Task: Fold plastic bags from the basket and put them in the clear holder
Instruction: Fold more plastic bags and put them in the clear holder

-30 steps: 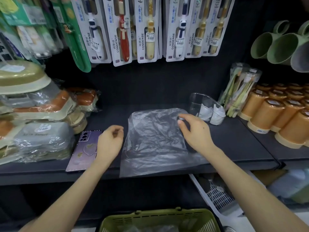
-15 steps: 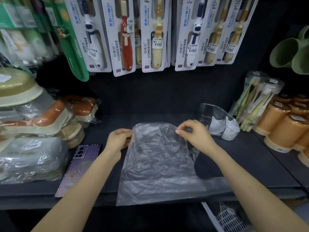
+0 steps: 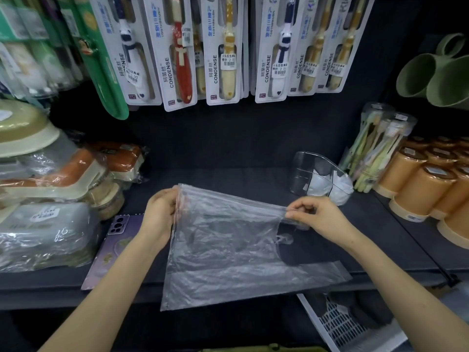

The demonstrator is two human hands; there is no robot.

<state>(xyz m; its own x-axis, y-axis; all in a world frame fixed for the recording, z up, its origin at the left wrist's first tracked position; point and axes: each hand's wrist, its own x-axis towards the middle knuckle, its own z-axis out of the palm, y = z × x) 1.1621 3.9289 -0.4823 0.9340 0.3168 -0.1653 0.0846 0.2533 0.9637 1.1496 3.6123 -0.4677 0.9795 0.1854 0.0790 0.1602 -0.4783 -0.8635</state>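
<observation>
A clear plastic bag (image 3: 228, 252) lies on the dark shelf (image 3: 380, 240), its far edge lifted and its near edge hanging over the shelf front. My left hand (image 3: 160, 214) grips the bag's far left corner. My right hand (image 3: 317, 217) pinches the far right corner, and the edge stretches taut between them. The clear holder (image 3: 312, 174) stands behind my right hand with folded white bags inside. Only a sliver of the green basket (image 3: 266, 348) shows at the bottom edge.
A purple phone (image 3: 114, 247) lies left of the bag beside wrapped soap dishes (image 3: 50, 224). Orange cups (image 3: 429, 184) and toothbrush packs (image 3: 375, 153) stand at the right. Carded toothbrushes (image 3: 228, 52) hang above. A white slatted tray (image 3: 342, 323) sits below the shelf.
Both hands have taken hold of the bag's far corners and raised that edge off the shelf toward me. The view has moved closer and the basket has dropped almost out of sight.
</observation>
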